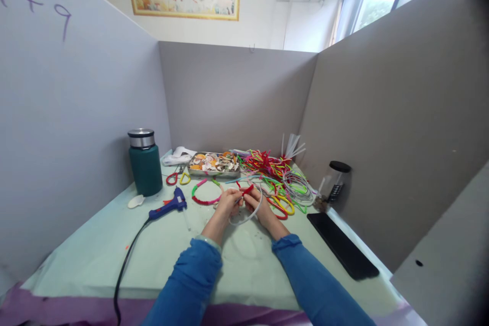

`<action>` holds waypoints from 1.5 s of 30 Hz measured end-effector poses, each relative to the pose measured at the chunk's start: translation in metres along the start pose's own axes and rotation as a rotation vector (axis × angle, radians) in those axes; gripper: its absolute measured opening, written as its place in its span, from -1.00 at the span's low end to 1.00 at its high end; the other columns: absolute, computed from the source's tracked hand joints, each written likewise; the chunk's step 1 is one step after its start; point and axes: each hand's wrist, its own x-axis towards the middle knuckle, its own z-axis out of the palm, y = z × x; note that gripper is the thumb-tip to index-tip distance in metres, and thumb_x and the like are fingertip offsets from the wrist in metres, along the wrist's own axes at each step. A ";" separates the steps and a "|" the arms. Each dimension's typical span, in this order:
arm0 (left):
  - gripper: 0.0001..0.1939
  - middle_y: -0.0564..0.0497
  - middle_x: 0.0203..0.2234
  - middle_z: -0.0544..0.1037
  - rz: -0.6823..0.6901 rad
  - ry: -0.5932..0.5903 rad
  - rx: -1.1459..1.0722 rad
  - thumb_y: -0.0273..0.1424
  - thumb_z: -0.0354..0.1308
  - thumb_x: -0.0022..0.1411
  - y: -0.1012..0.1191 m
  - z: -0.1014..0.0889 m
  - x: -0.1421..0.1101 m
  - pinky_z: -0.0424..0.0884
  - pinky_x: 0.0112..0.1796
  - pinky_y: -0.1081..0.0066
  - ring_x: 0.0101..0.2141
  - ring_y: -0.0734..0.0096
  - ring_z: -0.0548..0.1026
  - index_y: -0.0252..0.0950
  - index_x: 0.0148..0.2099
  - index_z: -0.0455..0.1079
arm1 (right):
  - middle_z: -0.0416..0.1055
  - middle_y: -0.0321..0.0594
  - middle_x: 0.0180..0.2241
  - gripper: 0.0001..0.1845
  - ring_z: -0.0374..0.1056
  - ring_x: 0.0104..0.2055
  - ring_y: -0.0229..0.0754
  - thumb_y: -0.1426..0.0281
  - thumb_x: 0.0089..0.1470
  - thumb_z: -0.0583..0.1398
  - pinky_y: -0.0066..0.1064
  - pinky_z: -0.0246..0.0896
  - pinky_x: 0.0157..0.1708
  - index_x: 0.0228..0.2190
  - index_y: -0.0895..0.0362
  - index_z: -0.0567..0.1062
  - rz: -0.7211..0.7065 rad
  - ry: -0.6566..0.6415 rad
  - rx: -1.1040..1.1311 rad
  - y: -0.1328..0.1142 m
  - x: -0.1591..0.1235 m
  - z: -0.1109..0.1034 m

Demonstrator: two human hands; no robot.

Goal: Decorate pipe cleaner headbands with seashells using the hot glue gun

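Observation:
Both hands meet over the middle of the table, fingers bent in close together. My left hand (229,202) pinches a thin white hoop (247,220) near where a fuzzy red pipe cleaner (248,190) lies against it. With its fingertips, my right hand (255,202) grips the red pipe cleaner, and the hoop curves across this hand. The fingertips partly hide where pipe cleaner and hoop meet. Just beyond my left hand lies a ring wrapped in pink, green and dark red (206,202). Red and yellow loops (283,206) lie right of my right hand.
A blue glue gun (168,207) with a black cord lies left, near a green thermos (145,168) and red-yellow scissors (179,178). Behind are a metal tray of shells (214,174) and heaped pipe cleaners (267,163). A black slab (342,244) and clear jar (334,183) are right.

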 end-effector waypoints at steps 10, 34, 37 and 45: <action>-0.79 0.15 -0.77 0.31 0.007 0.048 -0.029 -0.31 0.21 0.02 -0.002 0.001 0.001 -0.17 -0.75 0.54 -0.85 0.69 0.01 -0.30 -0.45 0.25 | 0.29 -0.33 -0.59 -0.67 0.07 -0.62 -0.31 0.14 -0.01 0.20 -0.43 -0.07 -0.62 -0.30 0.12 0.50 -0.008 0.014 -0.051 -0.018 -0.004 0.010; -0.87 0.08 -0.66 0.43 0.354 0.306 0.526 -0.39 0.12 0.05 -0.002 0.003 0.002 0.28 -0.41 0.46 -0.54 0.45 0.40 -0.32 -0.42 0.47 | 0.30 -0.32 -0.58 -0.74 0.19 -0.50 -0.23 0.19 0.03 0.16 -0.41 0.11 -0.49 -0.52 0.12 0.42 -0.159 0.201 -0.249 0.008 0.007 -0.001; -0.88 0.09 -0.67 0.42 0.356 0.356 0.526 -0.39 0.13 0.05 0.003 0.004 -0.003 0.26 -0.40 0.46 -0.53 0.44 0.38 -0.29 -0.45 0.47 | 0.37 -0.28 -0.51 -0.78 0.25 -0.45 -0.21 0.21 -0.03 0.19 -0.39 0.17 -0.43 -0.47 0.13 0.45 -0.158 0.188 -0.208 0.007 0.008 0.001; -0.88 0.11 -0.69 0.37 0.231 0.329 0.251 -0.39 0.18 0.01 0.010 0.006 -0.004 0.20 -0.49 0.51 -0.58 0.48 0.31 -0.28 -0.53 0.38 | 0.35 -0.23 -0.49 -0.76 0.26 -0.37 -0.15 0.20 0.00 0.21 -0.37 0.16 -0.41 -0.51 0.11 0.49 -0.182 0.139 -0.357 -0.006 0.001 0.006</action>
